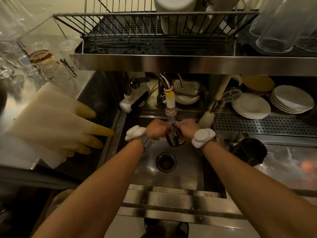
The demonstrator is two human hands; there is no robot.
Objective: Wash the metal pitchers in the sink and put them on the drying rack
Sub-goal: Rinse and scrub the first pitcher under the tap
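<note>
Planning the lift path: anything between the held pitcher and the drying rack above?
Yes. The pitcher, held by both hands under the faucet, sits below the steel shelf edge carrying the rack. It must come forward around that edge. Rack's left side looks free.

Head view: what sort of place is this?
Probably a café or restaurant dishwashing station: a steel sink, stacked plates on a perforated drainboard, an overhead drying rack and many glasses.

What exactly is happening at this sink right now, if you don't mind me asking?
A person is holding a small dark metal pitcher under the tap's nozzle over the steel sink, with the left hand and right hand on either side of it. A second dark metal pitcher sits on the counter to the right. The wire drying rack above holds no pitcher yet.
</note>
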